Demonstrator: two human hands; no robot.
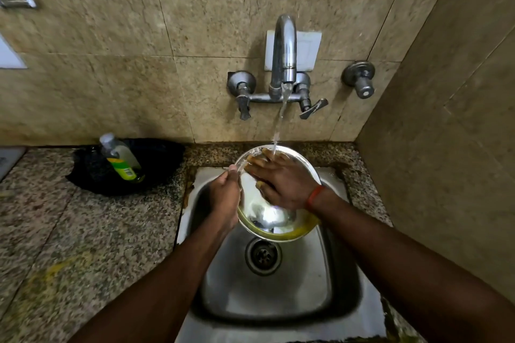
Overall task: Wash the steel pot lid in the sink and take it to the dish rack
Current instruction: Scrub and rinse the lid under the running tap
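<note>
Steel pot lid (pixel 267 214) under tap water, left hand (pixel 224 198) clamped on rim, right hand (pixel 281 181) seemingly flat, open.

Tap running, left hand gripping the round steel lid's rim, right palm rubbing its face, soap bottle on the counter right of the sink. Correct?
Not quite: the head view shows the clear soap bottle with the green label on the counter left of the steel sink. The rest holds.

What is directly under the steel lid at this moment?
Under the steel lid is the sink basin, with its drain visible just below the lid's lower rim. The lid and both hands cover the basin's back part.
</note>
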